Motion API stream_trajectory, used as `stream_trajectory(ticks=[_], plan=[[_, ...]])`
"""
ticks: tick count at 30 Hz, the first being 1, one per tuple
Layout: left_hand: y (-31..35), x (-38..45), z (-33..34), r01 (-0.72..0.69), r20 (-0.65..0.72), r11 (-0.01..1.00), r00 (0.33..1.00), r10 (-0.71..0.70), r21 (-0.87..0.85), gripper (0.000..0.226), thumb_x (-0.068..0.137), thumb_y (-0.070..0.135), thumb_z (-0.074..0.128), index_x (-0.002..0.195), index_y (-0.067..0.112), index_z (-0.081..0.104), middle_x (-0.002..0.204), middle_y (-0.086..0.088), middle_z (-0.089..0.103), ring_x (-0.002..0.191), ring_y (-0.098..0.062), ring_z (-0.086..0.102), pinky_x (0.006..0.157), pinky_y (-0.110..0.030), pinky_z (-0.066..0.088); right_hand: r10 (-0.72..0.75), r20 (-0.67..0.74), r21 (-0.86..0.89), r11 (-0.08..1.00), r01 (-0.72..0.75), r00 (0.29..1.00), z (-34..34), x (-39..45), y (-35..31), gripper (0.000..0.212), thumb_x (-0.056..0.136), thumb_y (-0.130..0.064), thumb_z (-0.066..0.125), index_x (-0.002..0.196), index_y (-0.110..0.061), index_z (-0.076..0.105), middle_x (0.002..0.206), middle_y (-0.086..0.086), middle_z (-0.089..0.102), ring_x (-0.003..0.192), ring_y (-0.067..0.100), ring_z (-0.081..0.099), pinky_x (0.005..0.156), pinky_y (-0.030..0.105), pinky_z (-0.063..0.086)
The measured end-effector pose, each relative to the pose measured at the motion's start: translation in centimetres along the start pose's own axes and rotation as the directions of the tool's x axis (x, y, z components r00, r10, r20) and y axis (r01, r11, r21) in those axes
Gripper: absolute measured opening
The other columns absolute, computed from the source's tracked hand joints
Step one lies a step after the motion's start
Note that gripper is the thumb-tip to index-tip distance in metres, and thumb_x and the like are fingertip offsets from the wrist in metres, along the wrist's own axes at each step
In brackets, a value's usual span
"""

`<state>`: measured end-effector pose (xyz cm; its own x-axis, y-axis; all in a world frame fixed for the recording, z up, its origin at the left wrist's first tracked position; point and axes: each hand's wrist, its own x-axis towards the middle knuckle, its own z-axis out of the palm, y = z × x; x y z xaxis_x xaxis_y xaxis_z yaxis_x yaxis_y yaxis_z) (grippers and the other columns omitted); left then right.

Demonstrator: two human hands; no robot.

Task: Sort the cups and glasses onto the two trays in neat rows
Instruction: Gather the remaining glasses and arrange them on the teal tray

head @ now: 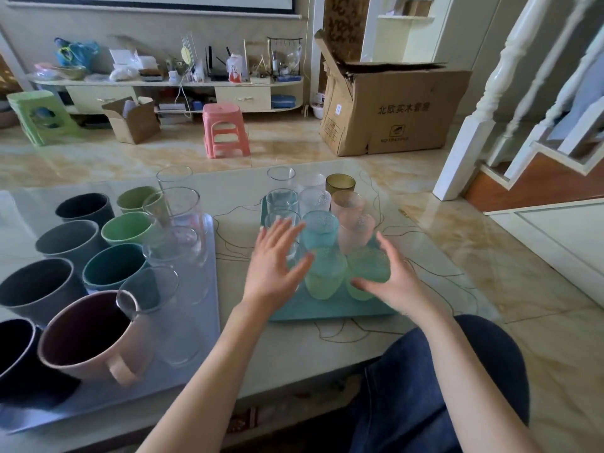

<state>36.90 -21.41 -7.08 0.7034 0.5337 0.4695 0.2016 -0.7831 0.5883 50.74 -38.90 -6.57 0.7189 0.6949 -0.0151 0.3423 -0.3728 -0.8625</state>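
Glare and blur soften the clear glasses (178, 220) on the grey tray (209, 325) at left, so their rims run together and their count is hard to tell; the dark mug (16, 358) at the near left corner is cut off by the frame edge. Mugs stand there in rows, among them a pink mug (94, 338) nearest and a teal mug (112, 266) behind it. On the teal tray (327, 310), right of centre, tinted and frosted glasses stand in rows: an amber glass (340, 183) at the back, a blue glass (319, 228) in the middle, two green glasses (325, 276) in front. The left hand (277, 263) hangs over that tray's left side with fingers spread and straight, gripping nothing, and it hides part of a clear glass behind it. The right hand (389, 276) has its fingers loosely curved beside the right green glass (369, 273); whether they touch it cannot be told. Both trays rest on a pale glossy table (235, 191) with thin line drawings. Beyond it lie a marbled tile floor, a pink stool (225, 130), a green stool (36, 116), a large cardboard box (392, 109), a cluttered low cabinet (170, 89) and a white stair rail (503, 70) at right.
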Motion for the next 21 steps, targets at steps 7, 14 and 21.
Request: stream_trajectory(ticks=[7, 14, 21], plan=[[0.8, -1.1, 1.8, -0.362, 0.288, 0.878, 0.917, 0.276, 0.313, 0.050, 0.082, 0.045, 0.059, 0.129, 0.029, 0.054, 0.139, 0.006, 0.052, 0.135, -0.010, 0.039, 0.118, -0.029, 0.003, -0.043, -0.077, -0.066, 0.997, 0.038, 0.996, 1.0, 1.3, 0.5, 0.100, 0.070, -0.026, 0.081, 0.147, -0.027, 0.019, 0.147, 0.001, 0.039, 0.132, 0.021, 0.040, 0.098, 0.027, 0.031], [0.9, -0.5, 2.5, -0.360, 0.239, 0.856, 0.928, 0.287, 0.370, 0.039, 0.050, 0.034, 0.086, 0.087, 0.029, 0.074, 0.087, 0.011, 0.074, 0.090, -0.011, 0.070, 0.099, -0.024, 0.036, -0.039, -0.136, -0.017, 0.999, 0.037, 0.990, 2.1, 2.6, 1.2, 0.102, 0.070, -0.023, 0.082, 0.148, -0.024, 0.016, 0.148, 0.004, 0.038, 0.134, 0.022, 0.036, 0.098, 0.027, 0.030], [1.5, -0.2, 2.7, -0.336, 0.236, 0.845, 0.937, 0.257, 0.416, 0.043, 0.044, 0.037, 0.089, 0.084, 0.030, 0.074, 0.080, 0.014, 0.073, 0.086, -0.008, 0.070, 0.093, -0.026, 0.049, -0.052, -0.157, -0.048, 0.998, 0.045, 0.986, 2.1, 2.9, 1.8, 0.104, 0.069, -0.027, 0.082, 0.148, -0.026, 0.015, 0.147, 0.006, 0.039, 0.133, 0.023, 0.038, 0.105, 0.034, 0.034]])
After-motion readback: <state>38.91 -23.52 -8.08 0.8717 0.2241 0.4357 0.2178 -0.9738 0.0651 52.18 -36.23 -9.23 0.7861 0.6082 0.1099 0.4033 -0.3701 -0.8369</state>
